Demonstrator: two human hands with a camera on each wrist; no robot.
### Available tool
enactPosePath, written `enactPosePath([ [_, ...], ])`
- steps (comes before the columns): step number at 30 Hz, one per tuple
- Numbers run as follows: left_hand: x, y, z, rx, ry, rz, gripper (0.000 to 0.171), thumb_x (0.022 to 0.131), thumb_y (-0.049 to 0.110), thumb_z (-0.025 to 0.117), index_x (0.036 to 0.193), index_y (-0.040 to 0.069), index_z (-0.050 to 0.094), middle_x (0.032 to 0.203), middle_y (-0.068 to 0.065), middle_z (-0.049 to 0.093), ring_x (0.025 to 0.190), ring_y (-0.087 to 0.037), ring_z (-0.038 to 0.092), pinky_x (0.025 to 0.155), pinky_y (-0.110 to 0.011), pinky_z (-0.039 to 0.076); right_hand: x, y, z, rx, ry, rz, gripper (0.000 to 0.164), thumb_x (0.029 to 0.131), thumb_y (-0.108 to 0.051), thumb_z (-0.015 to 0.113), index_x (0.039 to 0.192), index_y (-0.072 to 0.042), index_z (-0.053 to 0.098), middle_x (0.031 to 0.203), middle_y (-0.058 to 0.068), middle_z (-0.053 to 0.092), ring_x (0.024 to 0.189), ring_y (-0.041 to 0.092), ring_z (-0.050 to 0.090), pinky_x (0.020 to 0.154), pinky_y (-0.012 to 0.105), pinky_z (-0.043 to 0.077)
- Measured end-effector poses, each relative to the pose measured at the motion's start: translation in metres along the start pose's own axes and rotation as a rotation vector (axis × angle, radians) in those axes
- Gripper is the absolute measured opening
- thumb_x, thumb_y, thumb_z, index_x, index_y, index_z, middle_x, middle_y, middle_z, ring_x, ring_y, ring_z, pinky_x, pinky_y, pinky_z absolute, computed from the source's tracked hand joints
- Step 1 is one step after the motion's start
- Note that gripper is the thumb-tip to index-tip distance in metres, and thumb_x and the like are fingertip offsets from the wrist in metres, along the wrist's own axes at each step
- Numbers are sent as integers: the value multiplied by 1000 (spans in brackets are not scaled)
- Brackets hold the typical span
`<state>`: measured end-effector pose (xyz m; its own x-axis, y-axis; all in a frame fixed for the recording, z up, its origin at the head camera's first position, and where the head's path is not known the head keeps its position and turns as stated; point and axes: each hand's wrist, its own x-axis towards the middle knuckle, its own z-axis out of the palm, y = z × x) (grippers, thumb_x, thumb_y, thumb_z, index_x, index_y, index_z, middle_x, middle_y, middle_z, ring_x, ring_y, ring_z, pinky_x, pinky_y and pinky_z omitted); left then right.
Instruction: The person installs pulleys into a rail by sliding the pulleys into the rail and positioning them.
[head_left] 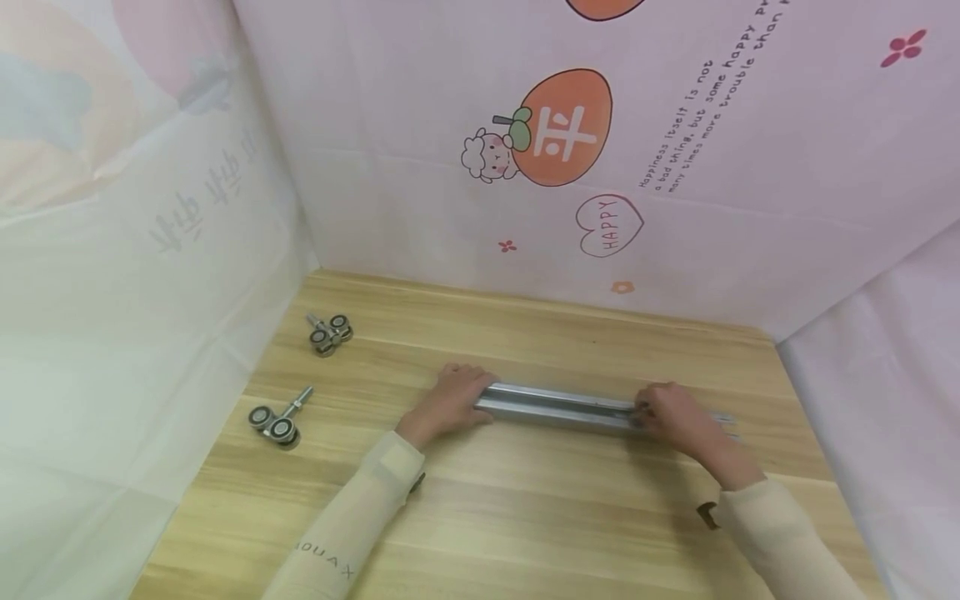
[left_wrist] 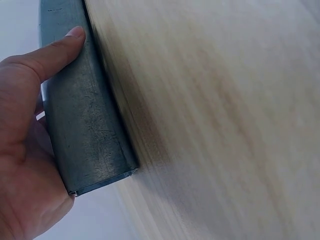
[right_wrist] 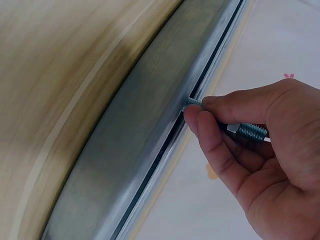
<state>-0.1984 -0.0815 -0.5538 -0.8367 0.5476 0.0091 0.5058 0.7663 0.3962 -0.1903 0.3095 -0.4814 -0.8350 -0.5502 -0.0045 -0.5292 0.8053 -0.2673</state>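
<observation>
Seemingly midway: left hand (head_left: 453,398) gripped rail (head_left: 555,413); right hand (head_left: 671,412) pinched threaded bolt (right_wrist: 251,131) at its slot (right_wrist: 148,177); two roller trolleys (head_left: 281,426) (head_left: 331,332) left of hands lay unfitted.

The right hand (right_wrist: 265,170) pinches a threaded bolt (right_wrist: 252,131), one end apparently inside the slotted rail (right_wrist: 137,120).

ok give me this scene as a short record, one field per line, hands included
rail: metal, slotted lengthwise, on the wood-grain table
left hand: grips the left end of the rail
right hand: pinches a threaded bolt at the rail's slot
loose parts: two wheeled rollers with bolts, a nearer roller and a farther roller, at the table's left side
backdrop: printed cloth
</observation>
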Motion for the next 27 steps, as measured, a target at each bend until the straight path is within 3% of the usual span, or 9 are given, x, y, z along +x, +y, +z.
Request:
enactPosePath([
  [20, 0, 1, -1, -11, -6, 5, 67, 92, 38, 83, 148, 12, 57, 140, -5, 66, 131, -26, 58, 121, -52, 32, -28, 38, -7, -51, 39, 76, 12, 76, 5, 84, 82, 1, 75, 81, 16, 75, 72, 30, 72, 66, 46, 63],
  [27, -2, 1, -2, -8, 1, 10, 66, 92, 38, 83, 147, 13, 57, 139, -5, 67, 129, -26, 59, 120, -51, 33, -35, 44, -11, -38, 55, 102, 12, 75, 6, 83, 83, 4, 74, 81, 19, 75, 72, 35, 73, 68, 51, 63],
])
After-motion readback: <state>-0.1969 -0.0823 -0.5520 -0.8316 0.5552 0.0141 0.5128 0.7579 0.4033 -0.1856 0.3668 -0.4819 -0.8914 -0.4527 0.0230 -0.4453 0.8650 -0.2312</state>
